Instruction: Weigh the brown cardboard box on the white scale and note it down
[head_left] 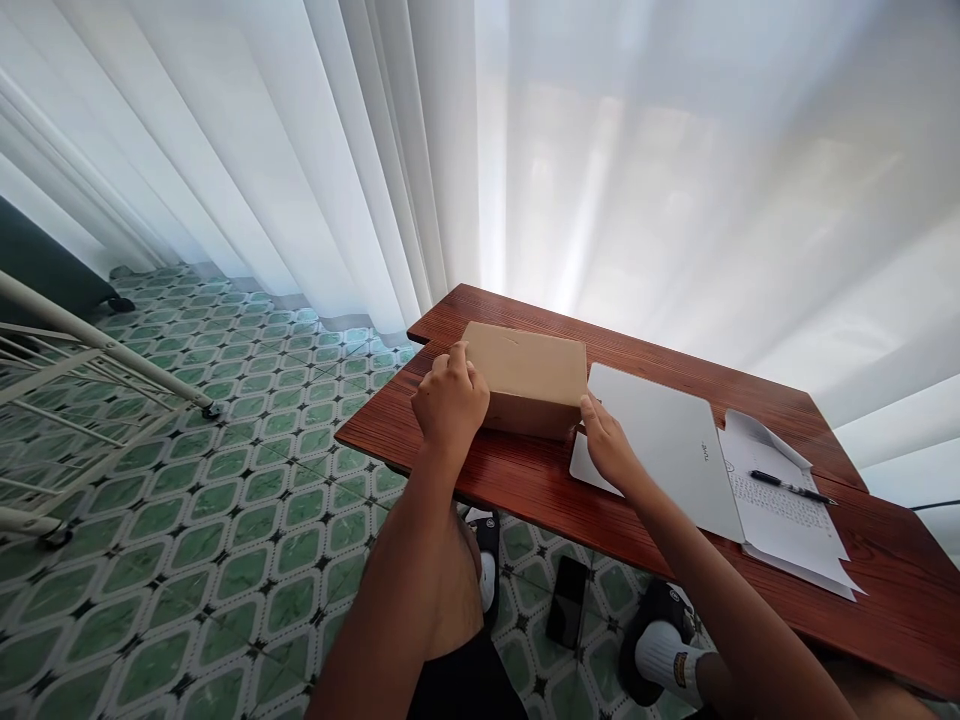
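White curtains (600, 150) glow behind a reddish wooden table (525, 480) set over green patterned floor tiles (225, 500). The left hand (450, 400) curls over the near left corner of a closed cardboard box (529, 375), fingers clasped on its top edge; the right hand (609, 445) presses fingertips against the box's near right corner, so the box sits gripped between both hands, near the table's left end. Just right of the right hand lies a closed white laptop (660, 450), almost touching the box; a sideways shove could knock it. Beyond that, papers (787, 510) with a pen (787, 487) on top. The table's edge is close to the left hand, so the box could tip off. A phone (568, 600) lies on the floor below, between the feet.
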